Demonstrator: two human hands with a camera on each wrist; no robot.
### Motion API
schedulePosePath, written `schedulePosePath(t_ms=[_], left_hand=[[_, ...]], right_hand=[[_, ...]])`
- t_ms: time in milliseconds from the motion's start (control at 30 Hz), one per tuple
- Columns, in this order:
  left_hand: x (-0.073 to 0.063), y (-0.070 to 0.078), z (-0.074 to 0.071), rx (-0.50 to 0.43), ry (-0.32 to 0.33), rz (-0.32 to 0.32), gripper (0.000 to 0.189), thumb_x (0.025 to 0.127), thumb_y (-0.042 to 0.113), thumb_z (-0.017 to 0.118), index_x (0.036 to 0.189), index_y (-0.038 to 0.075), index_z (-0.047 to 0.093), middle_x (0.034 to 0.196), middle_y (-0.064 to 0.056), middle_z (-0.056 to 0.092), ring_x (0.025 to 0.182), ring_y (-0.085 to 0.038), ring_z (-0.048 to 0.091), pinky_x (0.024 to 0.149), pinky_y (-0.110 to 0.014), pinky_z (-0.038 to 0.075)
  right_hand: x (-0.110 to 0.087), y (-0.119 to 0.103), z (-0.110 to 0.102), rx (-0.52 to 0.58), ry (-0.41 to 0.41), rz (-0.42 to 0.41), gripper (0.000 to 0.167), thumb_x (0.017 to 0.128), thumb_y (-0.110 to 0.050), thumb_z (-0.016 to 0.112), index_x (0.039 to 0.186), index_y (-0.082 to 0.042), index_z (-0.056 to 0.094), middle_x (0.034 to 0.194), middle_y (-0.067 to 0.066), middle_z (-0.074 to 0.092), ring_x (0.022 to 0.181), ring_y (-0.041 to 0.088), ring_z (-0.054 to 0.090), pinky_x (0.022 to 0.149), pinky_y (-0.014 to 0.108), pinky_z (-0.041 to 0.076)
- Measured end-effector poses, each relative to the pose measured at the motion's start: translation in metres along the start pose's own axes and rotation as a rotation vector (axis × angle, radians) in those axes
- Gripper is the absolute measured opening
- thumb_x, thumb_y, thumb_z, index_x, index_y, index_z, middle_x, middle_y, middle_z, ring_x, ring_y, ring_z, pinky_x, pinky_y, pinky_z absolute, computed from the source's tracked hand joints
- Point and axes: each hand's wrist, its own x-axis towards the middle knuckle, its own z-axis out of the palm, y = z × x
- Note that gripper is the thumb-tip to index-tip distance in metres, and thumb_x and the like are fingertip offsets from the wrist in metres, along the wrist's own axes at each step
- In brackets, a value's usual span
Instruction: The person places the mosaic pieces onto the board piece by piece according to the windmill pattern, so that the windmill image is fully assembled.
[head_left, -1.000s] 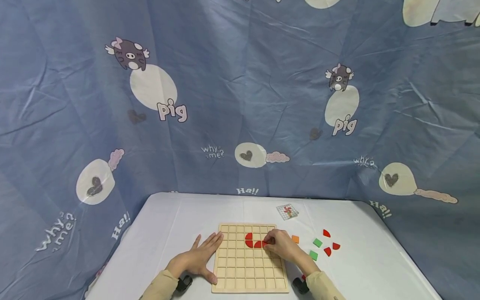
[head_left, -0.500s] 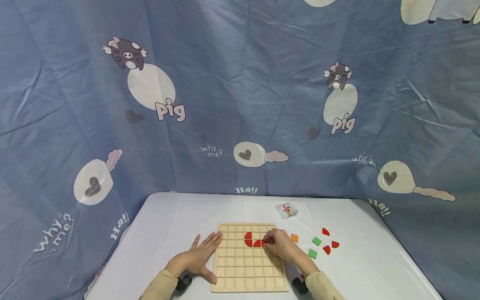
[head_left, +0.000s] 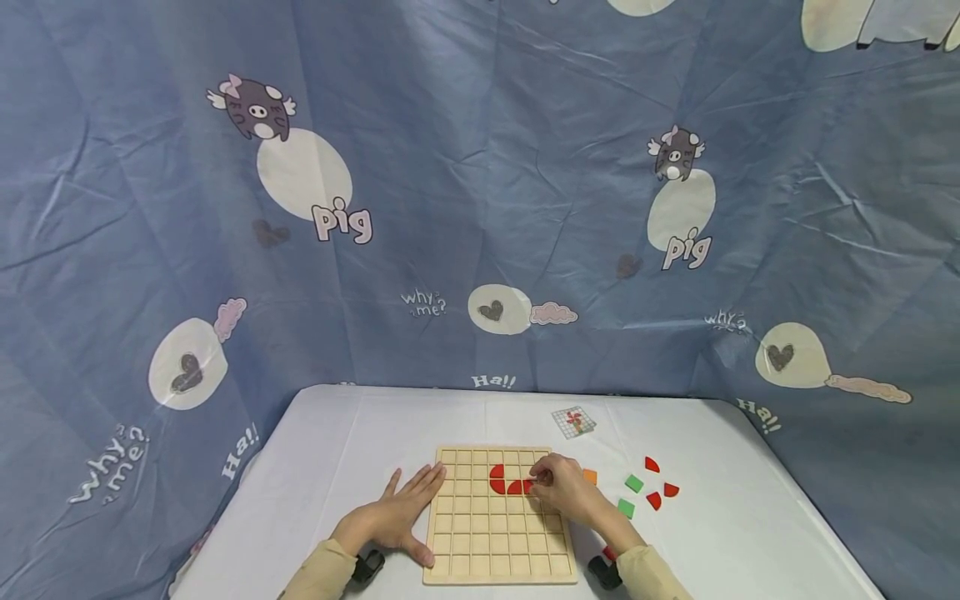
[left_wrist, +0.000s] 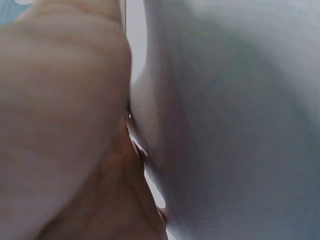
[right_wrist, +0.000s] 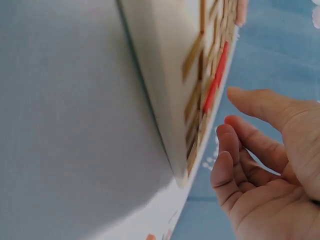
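Firstly, in the head view, a wooden grid board is lying on a white-covered table, with four red quarter-circle tiles occupying its upper-middle cells: two are standing one beyond the other, and two more are continuing in a row rightward from the nearer one. The left hand is resting with fingers spread and straight at the board's left edge, touching it and gripping nothing. The right hand is hovering over the board's right part, its fingertips just beside the rightmost red tile. To the right of the board, an orange square tile, two green square tiles and three loose red tiles are lying on the table; another red piece is showing partly beside the right wrist. A printed card is lying beyond the board, toward the right, before a blue pig-print curtain. In the left wrist view, blurred skin is filling the left side against a pale surface; finger positions cannot be told there. In the right wrist view, the right thumb and forefinger are standing slightly apart with nothing between them, the other fingers are bending loosely, and the board is appearing steeply foreshortened, bearing a red strip.
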Motion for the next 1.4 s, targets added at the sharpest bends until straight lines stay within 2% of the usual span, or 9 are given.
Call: schedulePosePath(t_ms=[133,333,500,733,1033,1400], left_hand=[[0.000,0.000,0.000,-0.005,0.000,-0.001,0.131,0.063,0.063,0.076,0.155,0.003,0.004,0.163,-0.016,0.001,0.150,-0.038,0.003,0.113,-0.070,-0.004],[0.000,0.001,0.000,-0.010,0.000,-0.010,0.132,0.062,0.065,0.076,0.155,0.004,0.004,0.163,-0.016,0.002,0.150,-0.038,0.003,0.113,-0.070,-0.004],[-0.001,0.002,0.000,-0.010,-0.001,-0.016,0.132,0.062,0.063,0.077,0.155,0.004,0.004,0.163,-0.016,0.002,0.150,-0.038,0.004,0.113,-0.070,-0.004],[-0.002,0.003,-0.001,-0.007,0.003,-0.013,0.131,0.063,0.062,0.078,0.155,0.004,0.004,0.163,-0.016,0.002,0.150,-0.038,0.004,0.113,-0.070,-0.004],[-0.002,0.003,-0.001,-0.001,0.010,-0.003,0.131,0.063,0.062,0.077,0.155,0.003,0.004,0.163,-0.016,0.002,0.149,-0.039,0.005,0.112,-0.071,-0.003],[-0.001,0.004,-0.002,-0.007,0.008,-0.002,0.131,0.063,0.061,0.078,0.155,0.003,0.005,0.163,-0.017,0.003,0.149,-0.039,0.005,0.112,-0.071,-0.003]], right_hand=[[-0.005,0.000,-0.012,0.006,0.055,0.009,0.013,0.084,-0.008,0.072,0.097,-0.005,0.068,0.090,0.001,0.064,0.079,0.008,0.059,0.065,0.020,0.051],[-0.014,0.008,-0.030,0.017,0.161,0.032,0.016,0.080,-0.009,0.077,0.092,-0.011,0.066,0.088,-0.002,0.065,0.077,0.012,0.059,0.066,0.022,0.050],[-0.025,0.020,-0.046,0.002,0.223,0.095,0.018,0.078,-0.010,0.079,0.090,-0.015,0.065,0.085,-0.005,0.064,0.076,0.010,0.057,0.066,0.021,0.047],[-0.045,0.040,-0.067,0.003,0.243,0.218,0.018,0.079,-0.007,0.074,0.093,-0.012,0.065,0.087,-0.001,0.063,0.077,0.010,0.053,0.064,0.020,0.045],[-0.067,0.073,-0.082,-0.023,0.296,0.292,0.019,0.078,-0.005,0.070,0.094,-0.012,0.064,0.085,-0.001,0.061,0.079,0.012,0.053,0.066,0.023,0.043],[-0.077,0.108,-0.107,-0.106,0.320,0.405,0.026,0.081,-0.014,0.072,0.100,-0.002,0.059,0.086,0.004,0.059,0.075,0.011,0.048,0.060,0.021,0.040]])
